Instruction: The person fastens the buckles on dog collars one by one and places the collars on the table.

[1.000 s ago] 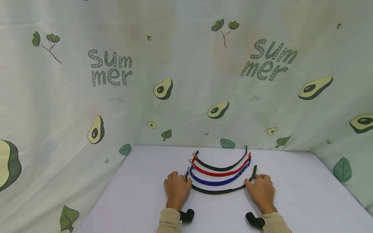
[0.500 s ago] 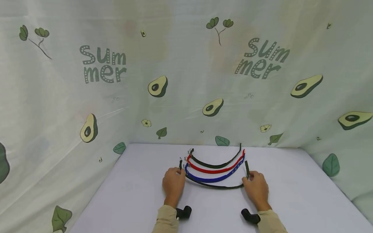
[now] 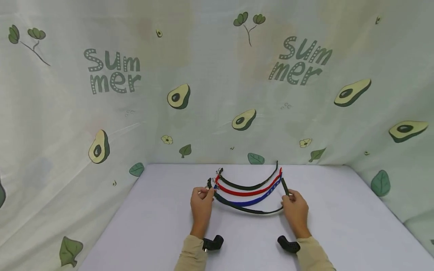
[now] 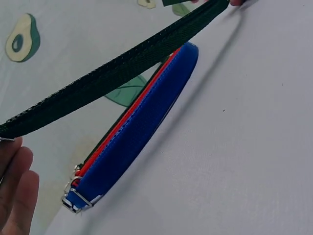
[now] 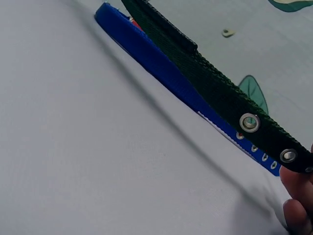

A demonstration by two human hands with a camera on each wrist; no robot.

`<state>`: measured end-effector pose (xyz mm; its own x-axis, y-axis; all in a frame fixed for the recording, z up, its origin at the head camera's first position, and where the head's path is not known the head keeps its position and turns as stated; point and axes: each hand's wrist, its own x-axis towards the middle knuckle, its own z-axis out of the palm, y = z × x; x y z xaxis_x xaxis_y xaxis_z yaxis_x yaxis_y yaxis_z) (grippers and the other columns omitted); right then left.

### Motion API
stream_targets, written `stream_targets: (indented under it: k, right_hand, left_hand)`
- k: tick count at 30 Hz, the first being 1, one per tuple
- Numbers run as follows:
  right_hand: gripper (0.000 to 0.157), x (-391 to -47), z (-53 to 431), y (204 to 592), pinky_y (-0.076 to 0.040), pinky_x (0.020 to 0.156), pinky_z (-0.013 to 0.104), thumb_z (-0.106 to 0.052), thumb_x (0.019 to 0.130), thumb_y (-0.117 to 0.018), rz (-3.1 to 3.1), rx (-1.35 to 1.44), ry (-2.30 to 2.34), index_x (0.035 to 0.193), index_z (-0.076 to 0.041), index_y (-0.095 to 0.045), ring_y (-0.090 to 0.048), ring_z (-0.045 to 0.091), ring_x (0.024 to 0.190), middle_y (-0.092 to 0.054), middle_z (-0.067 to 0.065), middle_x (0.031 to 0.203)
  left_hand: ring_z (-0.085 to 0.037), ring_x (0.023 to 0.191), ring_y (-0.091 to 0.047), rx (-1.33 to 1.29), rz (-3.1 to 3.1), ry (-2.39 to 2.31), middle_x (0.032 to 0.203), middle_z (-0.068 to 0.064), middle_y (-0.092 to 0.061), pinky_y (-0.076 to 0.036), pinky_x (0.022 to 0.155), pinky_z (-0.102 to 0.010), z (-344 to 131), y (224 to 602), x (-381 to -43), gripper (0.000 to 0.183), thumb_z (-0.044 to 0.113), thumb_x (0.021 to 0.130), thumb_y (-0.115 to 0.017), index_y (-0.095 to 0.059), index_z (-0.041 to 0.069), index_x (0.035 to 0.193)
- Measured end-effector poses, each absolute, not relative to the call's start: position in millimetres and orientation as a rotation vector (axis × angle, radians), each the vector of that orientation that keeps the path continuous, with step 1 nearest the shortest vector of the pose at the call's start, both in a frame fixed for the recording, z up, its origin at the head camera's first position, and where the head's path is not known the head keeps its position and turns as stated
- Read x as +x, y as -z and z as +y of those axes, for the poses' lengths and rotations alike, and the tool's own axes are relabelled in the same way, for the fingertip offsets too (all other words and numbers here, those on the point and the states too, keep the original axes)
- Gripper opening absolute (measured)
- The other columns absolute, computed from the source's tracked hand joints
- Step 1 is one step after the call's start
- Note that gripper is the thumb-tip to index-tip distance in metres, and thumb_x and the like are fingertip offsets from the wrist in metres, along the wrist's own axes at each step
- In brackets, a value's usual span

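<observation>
My left hand (image 3: pixel 201 209) pinches the buckle end of a dark green pet collar (image 3: pixel 251 211), while my right hand (image 3: pixel 295 210) holds its other end. Between them it sags in a shallow curve, raised over the table with its shadow below. Metal-ringed eyelets (image 5: pixel 250 123) line the right end in the right wrist view. Just beyond lies a blue collar (image 3: pixel 257 200), with a red collar (image 3: pixel 245 194) and another dark collar (image 3: pixel 249 188) behind it, all curved alike. The blue collar's metal buckle (image 4: pixel 73 203) shows in the left wrist view. My fingers hide part of the green collar's ends.
The white table (image 3: pixel 162 226) reaches back to a pale curtain (image 3: pixel 210 75) printed with avocados, leaves and lettering. A black wrist device (image 3: pixel 213 243) sits at the left wrist, another black device (image 3: pixel 289 244) at the right.
Both hands have lifted the green collar off the table and moved it slightly away from me, nearer the blue one. The head view has shifted a little. The other collars lie as before.
</observation>
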<state>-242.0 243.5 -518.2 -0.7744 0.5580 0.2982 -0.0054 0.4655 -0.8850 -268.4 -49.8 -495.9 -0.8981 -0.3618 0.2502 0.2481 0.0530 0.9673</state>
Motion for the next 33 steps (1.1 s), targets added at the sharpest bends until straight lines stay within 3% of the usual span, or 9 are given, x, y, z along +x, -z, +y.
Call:
stream_targets:
  k: [4, 7, 15, 25, 33]
  right_hand:
    - [0.03, -243, 239, 517, -0.044, 0.055, 0.018, -0.003, 0.091, -0.056, -2.109, -0.406, -1.408, 0.12, 0.003, -0.065, -0.063, 0.004, 0.063, -0.069, 0.014, 0.087]
    - [0.03, -242, 236, 516, -0.045, 0.055, 0.018, -0.002, 0.092, -0.056, -2.091, -0.379, -1.463, 0.12, 0.003, -0.065, -0.063, 0.005, 0.062, -0.068, 0.014, 0.087]
    - [0.027, -242, 233, 513, -0.048, 0.058, 0.018, -0.002, 0.094, -0.056, -2.057, -0.299, -1.566, 0.119, 0.003, -0.064, -0.064, 0.008, 0.064, -0.068, 0.02, 0.091]
    - [0.028, -242, 229, 513, -0.051, 0.059, 0.02, -0.003, 0.095, -0.056, -2.047, -0.296, -1.597, 0.121, 0.002, -0.064, -0.065, 0.012, 0.064, -0.067, 0.017, 0.091]
    - [0.03, -240, 219, 509, -0.045, 0.05, 0.021, 0.001, 0.093, -0.055, -1.97, -0.244, -1.64, 0.12, 0.002, -0.069, -0.059, 0.012, 0.054, -0.065, 0.01, 0.082]
  left_hand:
    - [-0.027, 0.083, -0.069, 0.05, -1.859, 2.007, 0.092, -0.018, -0.073, -0.058, 0.07, -0.032, -54, 495, -269, 0.031, 0.011, 0.096, -0.068, -0.053, -0.003, 0.119]
    - [-0.025, 0.087, -0.069, 0.027, -1.854, 2.049, 0.096, -0.023, -0.071, -0.058, 0.072, -0.034, -56, 494, -270, 0.033, 0.015, 0.098, -0.065, -0.058, -0.003, 0.125]
    - [-0.024, 0.082, -0.067, 0.0, -1.715, 2.311, 0.098, -0.029, -0.062, -0.058, 0.073, -0.035, -56, 490, -267, 0.034, 0.031, 0.1, -0.064, -0.063, 0.0, 0.114]
    - [-0.02, 0.071, -0.06, 0.0, -1.621, 2.417, 0.086, -0.017, -0.057, -0.057, 0.068, -0.033, -55, 490, -265, 0.04, 0.039, 0.1, -0.061, -0.062, 0.001, 0.112]
    - [-0.014, 0.065, -0.057, 0.045, -1.655, 2.36, 0.082, -0.01, -0.056, -0.055, 0.063, -0.027, -51, 493, -266, 0.036, 0.037, 0.1, -0.062, -0.064, 0.001, 0.107]
